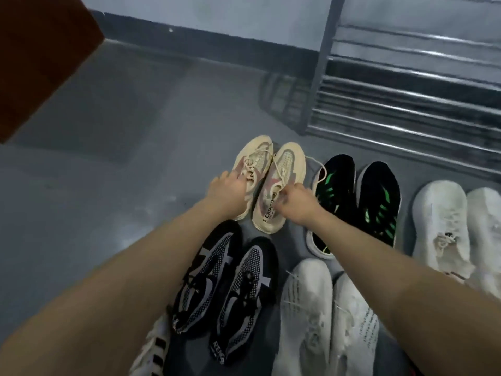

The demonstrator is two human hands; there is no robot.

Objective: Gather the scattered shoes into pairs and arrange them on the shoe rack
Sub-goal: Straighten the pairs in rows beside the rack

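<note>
Mesh beige sneakers [268, 183], lettered "CAPEO", sit paired on the floor [108, 185] near the metal-barred shoe rack [406, 104]. I see my left hand [229, 189] gripping one collar, my right hand [294, 203] pinching the other.

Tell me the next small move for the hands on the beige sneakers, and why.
Probably lift the pair together toward the shoe rack. The left hand and right hand each grip one of the beige sneakers, which lie side by side on the floor, and the rack's visible bars hold no shoes.
</note>
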